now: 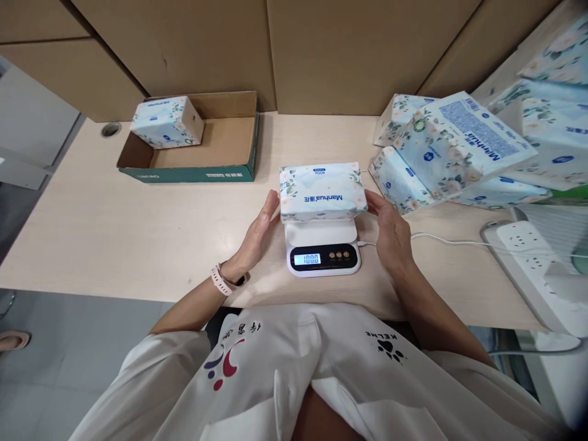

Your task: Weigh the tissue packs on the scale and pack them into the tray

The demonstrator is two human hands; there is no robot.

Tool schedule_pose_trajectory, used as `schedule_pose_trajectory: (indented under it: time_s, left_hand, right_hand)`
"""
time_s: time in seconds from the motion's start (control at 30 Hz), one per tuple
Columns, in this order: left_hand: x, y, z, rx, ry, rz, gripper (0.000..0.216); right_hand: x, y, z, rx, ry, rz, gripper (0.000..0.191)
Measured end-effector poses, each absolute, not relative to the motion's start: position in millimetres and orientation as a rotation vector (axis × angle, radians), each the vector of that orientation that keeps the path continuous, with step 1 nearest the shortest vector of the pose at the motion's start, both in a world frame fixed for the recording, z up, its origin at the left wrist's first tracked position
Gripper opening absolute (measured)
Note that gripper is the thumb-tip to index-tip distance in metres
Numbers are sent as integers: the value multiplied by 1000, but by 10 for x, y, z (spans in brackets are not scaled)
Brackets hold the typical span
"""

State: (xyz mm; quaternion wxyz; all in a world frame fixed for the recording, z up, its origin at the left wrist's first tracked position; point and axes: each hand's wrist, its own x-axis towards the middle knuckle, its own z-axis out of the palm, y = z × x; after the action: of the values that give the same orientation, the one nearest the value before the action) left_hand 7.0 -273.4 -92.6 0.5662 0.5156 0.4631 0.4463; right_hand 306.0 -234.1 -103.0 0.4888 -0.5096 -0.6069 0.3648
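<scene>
A pale blue floral tissue pack (323,191) lies on a white digital scale (321,233), whose lit display reads 100.0. My left hand (258,233) is open at the pack's left end, fingers stretched along that side; whether the fingertips touch it I cannot tell. At the opposite end is my right hand (392,233), also open, with its fingertips at the pack's right edge and partly hidden. A green-sided cardboard box (188,174) without a lid stands to the left, holding another tissue pack (165,121) in its left half.
Several tissue packs are heaped at the right, with one large pack (459,141) tilted on top. A white cable (450,239) runs from the scale towards a power strip (533,263). Cardboard panels (349,55) line the table's back edge. A round cable hole (111,129) is at the far left.
</scene>
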Motion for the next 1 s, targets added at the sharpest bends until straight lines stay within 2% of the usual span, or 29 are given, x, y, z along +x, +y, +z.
schedule_pose_trajectory:
  time_s: [0.27, 1.0]
  left_hand:
    - [66, -2754, -934, 1229, 1050, 1066, 85]
    - [75, -2763, -873, 1249, 1076, 1052, 85]
  right_hand:
    - [3058, -2352, -1021, -1235, -1483, 872, 66]
    - [3088, -2359, -1035, -1248, -1502, 844, 62]
